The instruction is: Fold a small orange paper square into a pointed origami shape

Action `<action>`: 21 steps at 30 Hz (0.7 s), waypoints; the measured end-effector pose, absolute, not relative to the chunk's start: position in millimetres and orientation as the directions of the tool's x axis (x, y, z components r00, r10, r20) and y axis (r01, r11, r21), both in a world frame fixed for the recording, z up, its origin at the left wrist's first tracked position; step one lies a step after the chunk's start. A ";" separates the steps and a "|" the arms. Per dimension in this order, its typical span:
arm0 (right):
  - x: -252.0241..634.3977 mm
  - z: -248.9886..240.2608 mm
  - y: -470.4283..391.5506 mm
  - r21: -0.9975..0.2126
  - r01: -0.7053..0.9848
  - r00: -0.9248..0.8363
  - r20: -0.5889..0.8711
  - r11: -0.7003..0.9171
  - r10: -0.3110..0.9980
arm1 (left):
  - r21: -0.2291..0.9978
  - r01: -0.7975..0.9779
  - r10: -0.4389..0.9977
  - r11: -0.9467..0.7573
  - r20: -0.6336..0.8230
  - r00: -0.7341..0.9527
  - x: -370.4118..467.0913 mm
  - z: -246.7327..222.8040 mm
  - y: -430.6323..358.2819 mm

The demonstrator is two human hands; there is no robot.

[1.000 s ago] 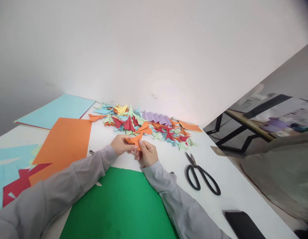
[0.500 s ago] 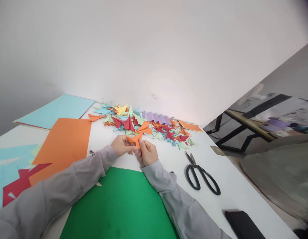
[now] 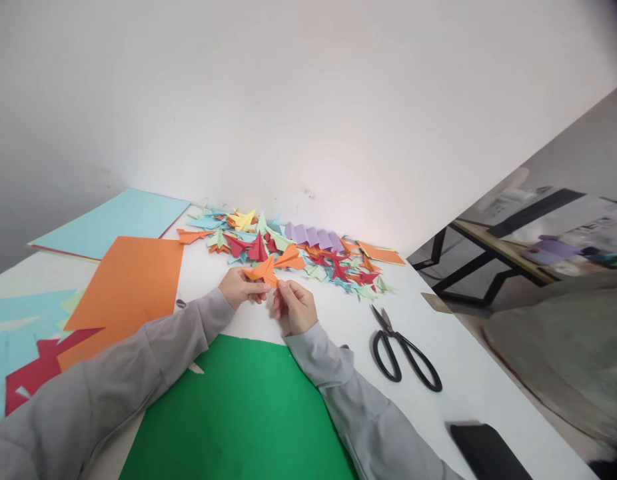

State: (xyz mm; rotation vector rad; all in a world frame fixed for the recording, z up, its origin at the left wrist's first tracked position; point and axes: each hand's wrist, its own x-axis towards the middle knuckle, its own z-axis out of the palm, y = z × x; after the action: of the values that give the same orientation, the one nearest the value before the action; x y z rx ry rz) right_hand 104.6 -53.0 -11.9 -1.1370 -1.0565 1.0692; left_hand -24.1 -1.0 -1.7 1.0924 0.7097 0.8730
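A folded orange paper piece with pointed wings (image 3: 265,271) is pinched between my two hands over the white table. My left hand (image 3: 242,287) grips its left side, thumb on the near edge. The fingertips of my right hand (image 3: 296,305) hold its lower right corner. Just beyond lies a long pile of small folded papers in several colours (image 3: 258,247), with another orange folded piece (image 3: 289,259) at its near edge, right behind the held one.
Black-handled scissors (image 3: 406,350) lie right of my right hand, with a black flat object (image 3: 488,453) nearer. A green sheet (image 3: 238,413) lies between my forearms. Orange sheets (image 3: 133,280), blue sheets (image 3: 113,223) and red scraps (image 3: 36,373) are at the left. A wall rises behind the table (image 3: 468,373).
The held orange piece has turned and shifted slightly left and away from me, showing its wings more flatly. My left hand has moved a little left with it.
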 end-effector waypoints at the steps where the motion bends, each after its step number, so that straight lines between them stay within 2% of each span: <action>1: 104.5 -11.5 -53.2 -0.990 -0.092 0.160 0.095 0.111 0.982 | 0.951 -0.234 0.867 0.202 -0.063 0.495 -23.9 -1.8 -1.5; 5: 103.9 -11.9 -53.8 -0.987 -0.057 0.119 0.139 0.147 0.983 | 0.941 -0.269 0.878 0.206 -0.056 0.476 -22.8 -3.3 -2.1; 11: 104.6 -13.3 -52.7 -0.988 -0.076 0.120 0.126 0.135 0.985 | 0.923 -0.298 0.887 0.243 -0.088 0.452 -21.9 -3.6 -1.0; 21: 107.1 -16.9 -49.4 -0.973 -0.225 0.086 0.040 0.058 0.996 | 0.894 -0.308 0.875 0.326 -0.161 0.457 -24.1 5.1 -3.2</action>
State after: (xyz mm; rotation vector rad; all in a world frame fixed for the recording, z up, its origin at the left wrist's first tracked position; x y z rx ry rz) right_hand 107.1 -49.4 -16.9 -1.0421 -1.0056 1.2143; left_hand -24.1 -3.2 5.1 0.9256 0.7349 0.8738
